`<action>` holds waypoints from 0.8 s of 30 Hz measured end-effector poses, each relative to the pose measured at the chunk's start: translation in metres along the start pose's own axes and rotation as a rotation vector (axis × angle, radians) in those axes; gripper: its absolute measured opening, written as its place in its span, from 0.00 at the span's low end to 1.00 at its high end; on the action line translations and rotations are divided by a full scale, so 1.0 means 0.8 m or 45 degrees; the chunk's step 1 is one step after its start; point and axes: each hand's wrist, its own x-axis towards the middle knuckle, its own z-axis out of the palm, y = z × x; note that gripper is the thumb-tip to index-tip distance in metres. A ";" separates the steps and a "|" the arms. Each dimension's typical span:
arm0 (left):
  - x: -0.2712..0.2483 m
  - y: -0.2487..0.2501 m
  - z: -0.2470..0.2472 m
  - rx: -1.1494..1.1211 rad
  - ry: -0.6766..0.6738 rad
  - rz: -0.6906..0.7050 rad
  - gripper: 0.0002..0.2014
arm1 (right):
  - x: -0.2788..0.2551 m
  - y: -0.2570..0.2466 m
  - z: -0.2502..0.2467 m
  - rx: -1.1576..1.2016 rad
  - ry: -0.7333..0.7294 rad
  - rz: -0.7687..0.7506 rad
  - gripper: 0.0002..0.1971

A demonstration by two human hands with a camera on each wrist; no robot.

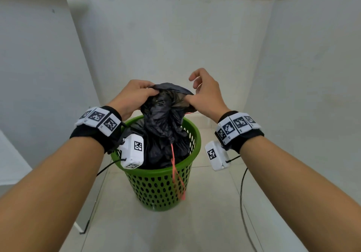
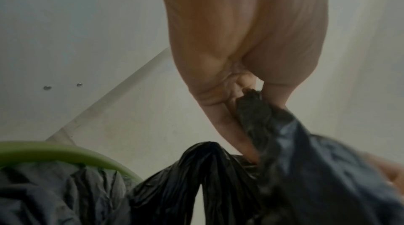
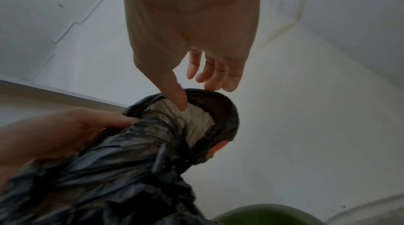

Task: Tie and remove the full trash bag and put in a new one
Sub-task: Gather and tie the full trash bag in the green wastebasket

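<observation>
A black trash bag (image 1: 166,122) stands gathered into a twisted neck inside the green perforated bin (image 1: 156,185). My left hand (image 1: 145,93) grips the neck's top on its left side; in the left wrist view its fingers (image 2: 227,125) pinch the crumpled plastic (image 2: 258,118). My right hand (image 1: 192,89) is at the right of the neck. Its thumb (image 3: 178,97) sits hooked in a loop of the bag (image 3: 220,107), while the other fingers (image 3: 214,73) hang loosely curled just above it. A red drawstring (image 1: 175,171) dangles down the bin's front.
The bin stands on a pale tiled floor (image 1: 195,222) in a corner between white walls. A white cabinet side (image 1: 39,76) rises at the left. Black cables (image 1: 242,193) hang from both wrist cameras.
</observation>
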 end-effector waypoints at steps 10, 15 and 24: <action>-0.001 0.006 -0.003 -0.053 0.077 0.044 0.11 | -0.006 0.028 -0.013 0.261 -0.417 0.770 0.18; -0.008 0.005 -0.003 -0.603 -0.337 -0.089 0.24 | -0.009 0.010 0.000 0.936 -0.347 0.756 0.10; 0.007 -0.040 0.044 0.556 -0.519 0.319 0.46 | -0.012 0.011 -0.005 0.536 -0.248 0.442 0.10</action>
